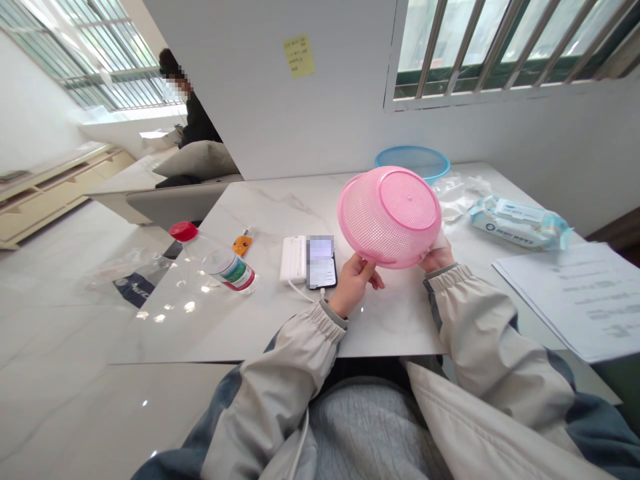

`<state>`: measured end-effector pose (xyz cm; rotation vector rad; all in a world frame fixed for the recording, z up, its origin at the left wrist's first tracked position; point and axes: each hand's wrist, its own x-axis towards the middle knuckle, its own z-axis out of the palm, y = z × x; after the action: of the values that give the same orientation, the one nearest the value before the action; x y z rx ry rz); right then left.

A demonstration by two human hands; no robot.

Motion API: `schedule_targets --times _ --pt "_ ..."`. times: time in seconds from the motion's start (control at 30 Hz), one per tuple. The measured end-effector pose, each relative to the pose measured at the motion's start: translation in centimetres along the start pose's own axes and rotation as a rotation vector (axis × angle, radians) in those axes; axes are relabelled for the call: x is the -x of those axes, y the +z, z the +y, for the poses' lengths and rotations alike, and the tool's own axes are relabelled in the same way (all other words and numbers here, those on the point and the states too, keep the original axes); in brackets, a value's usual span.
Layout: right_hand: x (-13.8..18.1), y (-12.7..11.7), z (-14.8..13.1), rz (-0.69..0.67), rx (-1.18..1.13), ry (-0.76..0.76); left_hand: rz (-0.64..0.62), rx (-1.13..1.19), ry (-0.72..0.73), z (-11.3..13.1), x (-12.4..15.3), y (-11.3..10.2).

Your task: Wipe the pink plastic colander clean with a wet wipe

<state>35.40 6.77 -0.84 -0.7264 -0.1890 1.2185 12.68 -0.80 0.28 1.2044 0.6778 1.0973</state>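
1. First, at far left, a seated co-worker [197,120] in dark clothes is on a grey sofa [195,161], well apart from the marble table [395,327].
2. On the table's left part, a clear plastic bottle [220,263] with a red cap lies on its side, near a small orange item [242,245].
3. A white power bank [293,260] sits touching a phone [321,262], just beside the left hand [353,285].
4. Left-hand fingers [376,281] are clamped on the lower-left rim of a pink plastic colander [389,217]; the right hand [437,257] grips the lower-right rim, its fingers partly hidden. Held upside down and tilted above the table, the colander lies between and forward of both hands, its rim spanning left to right.
5. Right of it, nearest the right hand, are a blue plastic basin [413,161], a wet-wipes pack [520,223] and printed papers [570,300].
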Motion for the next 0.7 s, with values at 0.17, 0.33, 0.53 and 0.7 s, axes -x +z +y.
schedule_targets --times 0.17,0.33,0.53,0.7 --pt "0.9 1.5 -0.5 0.153 0.072 0.042 0.231 0.086 0.066 -0.2 -0.7 -0.8" --pt "1.7 2.3 -0.8 0.23 0.088 0.03 0.251 0.204 0.018 0.0 -0.6 -0.8" --pt "2.0 2.5 -0.7 0.268 0.079 -0.006 0.042 0.186 -0.116 0.7 0.1 0.0" --pt "1.9 2.3 -0.4 0.269 0.067 -0.038 -0.13 0.126 -0.167 0.8 0.5 0.2"
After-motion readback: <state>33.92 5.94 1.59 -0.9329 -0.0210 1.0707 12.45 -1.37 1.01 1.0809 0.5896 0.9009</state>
